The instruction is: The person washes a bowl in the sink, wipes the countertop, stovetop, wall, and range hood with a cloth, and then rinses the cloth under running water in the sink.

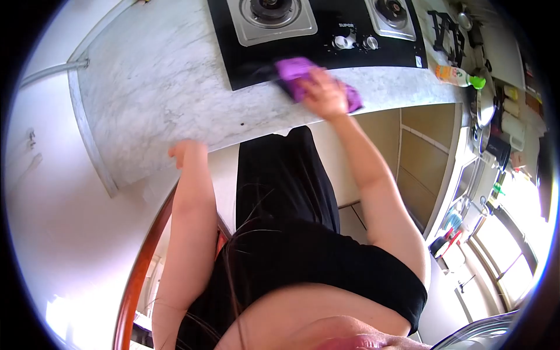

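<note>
in the upper middle of the frame the right hand (325, 96) lies on a purple cloth (293, 68), its blurred fingers over the fabric, and i cannot tell whether they clamp it or only press it. the cloth lies across the front edge of the black stove (329, 18) and the pale marbled table (157, 76). left of centre the left hand (189, 150) is at the table's near edge, fingers partly hidden, their grip unclear, with a dark speck (242, 123) on the table to its upper right.
</note>
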`<state>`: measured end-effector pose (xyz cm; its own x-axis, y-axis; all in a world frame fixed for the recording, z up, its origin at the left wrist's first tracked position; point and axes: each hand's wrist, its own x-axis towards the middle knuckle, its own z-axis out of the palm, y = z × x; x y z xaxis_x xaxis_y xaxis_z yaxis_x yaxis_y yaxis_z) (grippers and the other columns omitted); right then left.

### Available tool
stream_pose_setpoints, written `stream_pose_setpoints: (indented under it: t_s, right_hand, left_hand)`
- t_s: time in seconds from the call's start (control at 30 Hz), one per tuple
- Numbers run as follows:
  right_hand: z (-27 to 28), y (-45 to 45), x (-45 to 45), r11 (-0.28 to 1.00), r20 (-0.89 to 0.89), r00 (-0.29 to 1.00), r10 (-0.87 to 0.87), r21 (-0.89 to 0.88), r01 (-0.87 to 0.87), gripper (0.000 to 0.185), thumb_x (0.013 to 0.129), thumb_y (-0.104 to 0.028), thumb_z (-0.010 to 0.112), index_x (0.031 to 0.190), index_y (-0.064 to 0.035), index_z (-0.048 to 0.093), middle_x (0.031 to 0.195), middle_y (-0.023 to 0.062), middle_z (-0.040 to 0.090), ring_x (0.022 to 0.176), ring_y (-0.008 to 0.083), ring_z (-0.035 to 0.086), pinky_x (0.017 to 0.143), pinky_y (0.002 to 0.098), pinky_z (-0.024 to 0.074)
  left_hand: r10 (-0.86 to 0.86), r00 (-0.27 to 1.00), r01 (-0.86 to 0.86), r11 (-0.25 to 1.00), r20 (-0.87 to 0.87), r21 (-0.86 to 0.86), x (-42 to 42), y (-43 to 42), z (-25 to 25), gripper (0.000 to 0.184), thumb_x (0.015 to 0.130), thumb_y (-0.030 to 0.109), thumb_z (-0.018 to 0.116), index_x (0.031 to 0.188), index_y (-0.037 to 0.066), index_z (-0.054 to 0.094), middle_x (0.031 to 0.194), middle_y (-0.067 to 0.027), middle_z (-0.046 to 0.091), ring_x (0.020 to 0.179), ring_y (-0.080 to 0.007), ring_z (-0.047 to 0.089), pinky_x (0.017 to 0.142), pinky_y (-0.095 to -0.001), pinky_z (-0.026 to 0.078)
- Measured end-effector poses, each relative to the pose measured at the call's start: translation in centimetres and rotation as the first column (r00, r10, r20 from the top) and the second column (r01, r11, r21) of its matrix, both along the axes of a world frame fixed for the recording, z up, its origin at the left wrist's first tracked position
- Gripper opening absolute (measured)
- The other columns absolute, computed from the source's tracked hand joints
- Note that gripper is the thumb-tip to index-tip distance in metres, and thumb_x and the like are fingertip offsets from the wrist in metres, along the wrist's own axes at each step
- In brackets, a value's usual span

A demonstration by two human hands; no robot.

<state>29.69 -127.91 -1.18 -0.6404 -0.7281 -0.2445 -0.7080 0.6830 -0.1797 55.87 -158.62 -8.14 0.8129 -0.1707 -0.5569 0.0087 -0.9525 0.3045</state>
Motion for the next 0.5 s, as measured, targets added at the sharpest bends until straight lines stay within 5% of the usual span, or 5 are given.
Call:
stream_pose_setpoints:
  t_s: [0.07, 0.2, 0.27, 0.33, 0.5]
  right_hand:
    - [-2.8, 7.4, -4.7, 0.972, -0.147, 0.963, -0.227, -0.093, 0.215, 0.040, 0.086, -0.036, 0.059, 0.127, -0.0326, 0.057, 0.150, -0.0001, 0.035, 0.141, 0.0209, 0.028, 0.106, 0.0639, 0.0262]
    - [-5.7, 15.3, -11.2, 0.699, -0.240, 0.657, -0.715, -0.217, 0.681, 0.045, 0.091, -0.037, 0.050, 0.136, -0.0301, 0.049, 0.156, 0.0005, 0.026, 0.144, 0.0235, 0.021, 0.107, 0.0667, 0.0188]
    - [-4.0, 11.2, -10.7, 0.412, -0.125, 0.392, -0.911, -0.281, 0.867, 0.048, 0.093, -0.040, 0.046, 0.138, -0.0248, 0.046, 0.157, 0.0059, 0.023, 0.145, 0.0291, 0.017, 0.107, 0.0704, 0.0133]
    - [-4.5, 6.7, -8.2, 0.363, -0.084, 0.355, -0.931, -0.311, 0.878, 0.050, 0.092, -0.042, 0.048, 0.138, -0.0232, 0.046, 0.156, 0.0091, 0.024, 0.145, 0.0314, 0.016, 0.107, 0.0708, 0.0126]
    - [-2.5, 0.3, 1.9, 0.768, -0.046, 0.774, -0.631, -0.179, 0.616, 0.057, 0.086, -0.046, 0.057, 0.137, -0.0221, 0.047, 0.156, 0.0089, 0.022, 0.144, 0.0329, 0.016, 0.105, 0.0712, 0.0175]
  left_hand:
    - [0.152, 0.988, -0.149, 0.985, 0.028, -0.091, -1.4, 0.2, 2.1, 0.040, 0.094, 0.029, 0.043, 0.129, 0.011, 0.048, 0.122, -0.0080, 0.062, 0.101, -0.0279, 0.063, 0.079, -0.0439, 0.052]
    - [0.000, 0.997, 0.003, 0.999, 0.081, -0.042, -2.9, 1.2, 4.3, 0.042, 0.095, 0.033, 0.040, 0.124, 0.004, 0.050, 0.117, -0.0105, 0.064, 0.099, -0.0303, 0.064, 0.078, -0.0433, 0.053]
    - [-0.180, 0.981, 0.180, 0.984, 0.078, 0.011, -1.9, 1.4, 2.9, 0.044, 0.096, 0.036, 0.038, 0.125, 0.005, 0.050, 0.117, -0.0103, 0.064, 0.100, -0.0304, 0.063, 0.079, -0.0418, 0.054]
    - [0.028, 1.000, -0.029, 0.992, -0.007, -0.125, -2.2, 1.4, 3.5, 0.043, 0.096, 0.035, 0.038, 0.125, 0.004, 0.050, 0.121, -0.0120, 0.062, 0.100, -0.0307, 0.063, 0.080, -0.0409, 0.054]
    - [-0.083, 0.996, 0.079, 0.984, -0.018, -0.160, -1.6, 1.8, 3.2, 0.041, 0.096, 0.030, 0.043, 0.126, 0.003, 0.046, 0.125, -0.0157, 0.058, 0.105, -0.0315, 0.061, 0.084, -0.0409, 0.054]
